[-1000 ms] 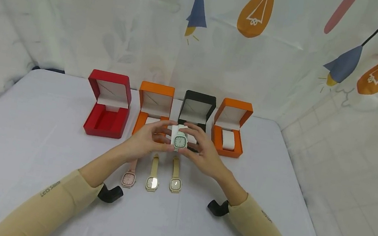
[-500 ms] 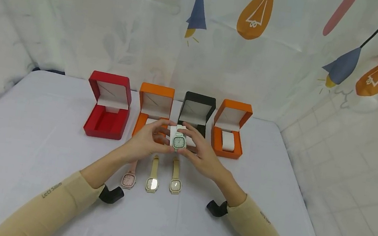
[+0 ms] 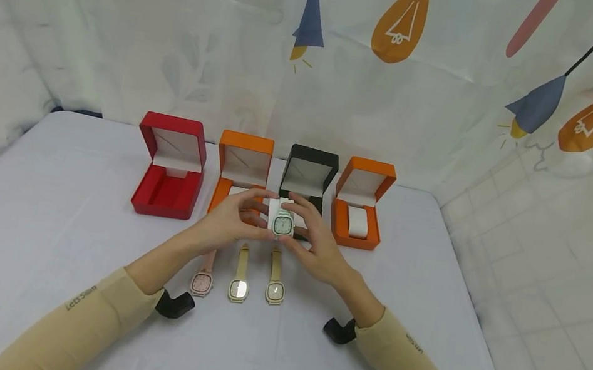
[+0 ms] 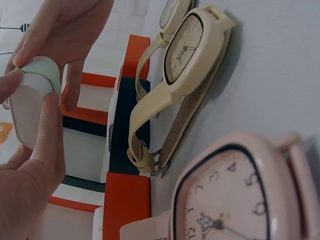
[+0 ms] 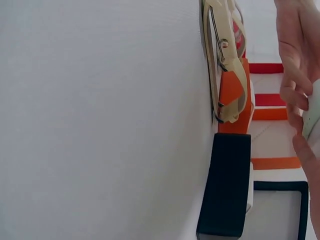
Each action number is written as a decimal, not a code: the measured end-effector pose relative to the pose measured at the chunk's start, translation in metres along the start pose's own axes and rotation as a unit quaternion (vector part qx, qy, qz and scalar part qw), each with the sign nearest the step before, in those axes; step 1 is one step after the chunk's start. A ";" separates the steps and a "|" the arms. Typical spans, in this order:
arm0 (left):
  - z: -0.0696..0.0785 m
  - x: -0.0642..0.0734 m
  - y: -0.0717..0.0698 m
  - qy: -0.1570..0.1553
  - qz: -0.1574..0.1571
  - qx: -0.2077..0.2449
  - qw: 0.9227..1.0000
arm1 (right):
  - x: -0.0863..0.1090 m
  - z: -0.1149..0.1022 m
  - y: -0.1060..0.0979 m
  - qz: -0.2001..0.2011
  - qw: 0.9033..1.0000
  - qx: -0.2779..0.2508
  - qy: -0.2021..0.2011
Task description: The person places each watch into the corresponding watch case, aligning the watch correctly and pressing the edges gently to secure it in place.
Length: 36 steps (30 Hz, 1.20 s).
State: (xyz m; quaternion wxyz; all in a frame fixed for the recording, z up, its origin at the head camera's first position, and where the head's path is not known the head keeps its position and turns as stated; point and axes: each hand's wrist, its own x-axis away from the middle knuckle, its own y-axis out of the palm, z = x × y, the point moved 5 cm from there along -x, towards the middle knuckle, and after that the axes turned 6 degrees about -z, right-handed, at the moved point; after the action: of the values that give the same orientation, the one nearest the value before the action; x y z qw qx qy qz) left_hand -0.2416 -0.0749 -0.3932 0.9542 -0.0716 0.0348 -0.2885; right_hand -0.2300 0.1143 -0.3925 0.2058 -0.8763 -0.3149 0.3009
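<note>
A pale green watch (image 3: 283, 225) sits on a white watch cushion (image 4: 29, 112), held up in front of the dark box. My left hand (image 3: 231, 219) grips the cushion from the left, thumb low and fingers above. From the right, my right hand (image 3: 321, 248) pinches the same watch and cushion, its fingers at the strap. In the left wrist view the green strap (image 4: 46, 68) wraps over the cushion's end. Below the hands lie a pink watch (image 3: 201, 283), a cream watch (image 3: 239, 289) and a second cream watch (image 3: 275, 291), faces up.
Along the back stand a red box (image 3: 166, 192), an orange box (image 3: 220, 190), a dark box (image 3: 312, 155) and another orange box (image 3: 354, 242), lids raised. The right orange box holds a white cushion (image 3: 358, 221). Hands partly hide the middle boxes. A white cloth (image 3: 272, 358) covers the table.
The hands and the watch on its cushion shift only slightly, staying in nearly the same place. The boxes and the watches on the table stay put.
</note>
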 end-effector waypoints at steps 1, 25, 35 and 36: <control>0.000 0.000 0.000 -0.001 -0.002 0.003 1.000 | 0.000 0.000 -0.001 0.001 1.000 -0.008 -0.004; -0.001 -0.004 0.007 0.024 0.014 -0.015 0.999 | -0.003 -0.004 -0.003 0.016 0.992 0.124 -0.019; -0.007 -0.004 0.007 0.013 0.023 -0.030 0.999 | -0.001 0.006 -0.008 0.028 0.999 0.006 0.021; -0.007 -0.004 0.006 0.011 0.022 -0.028 0.999 | 0.000 0.007 -0.007 0.024 0.999 -0.013 0.028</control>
State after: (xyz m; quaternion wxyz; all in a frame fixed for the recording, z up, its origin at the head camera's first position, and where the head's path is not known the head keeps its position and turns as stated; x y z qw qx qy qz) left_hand -0.2421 -0.0683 -0.4005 0.9575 -0.0945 0.0547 -0.2670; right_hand -0.2379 0.1208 -0.3936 0.1965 -0.8942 -0.2918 0.2767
